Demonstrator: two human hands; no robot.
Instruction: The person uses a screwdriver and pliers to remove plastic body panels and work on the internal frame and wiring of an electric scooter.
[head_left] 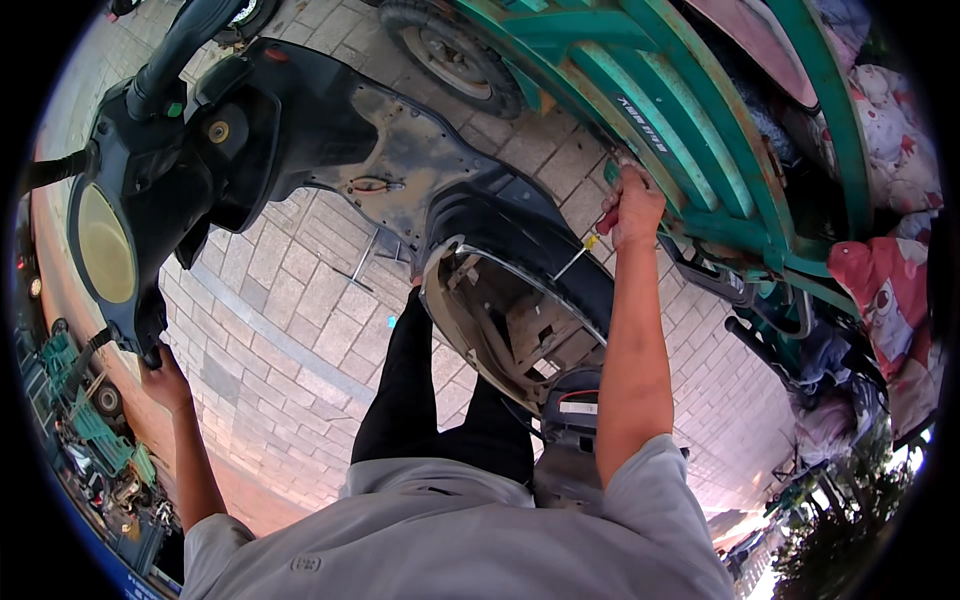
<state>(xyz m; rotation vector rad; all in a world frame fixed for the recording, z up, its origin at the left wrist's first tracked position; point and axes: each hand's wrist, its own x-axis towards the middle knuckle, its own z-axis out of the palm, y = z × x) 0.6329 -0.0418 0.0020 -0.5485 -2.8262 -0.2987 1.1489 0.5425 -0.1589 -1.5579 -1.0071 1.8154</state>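
Observation:
A black electric scooter [330,100] stands before me, its dusty footboard [415,150] facing up. My left hand [165,382] is closed round the handlebar grip [152,352] at the left; its fingertips are partly hidden. Out to the right, my right hand [637,208] is closed on the red handle of a screwdriver [573,262]. The thin shaft slants down-left, its tip by the scooter's side panel, near the rim of the open seat compartment [510,320]. Contact between tip and panel cannot be made out. Pliers [372,186] with orange-red handles lie on the footboard.
A green metal cargo tricycle [690,150] stands close on the right, its wheel [450,55] at the top. Patterned cloth [885,290] hangs from its side. The scooter's metal stand [362,262] rests on brick paving [300,270]. Other green vehicles [100,430] are at far left.

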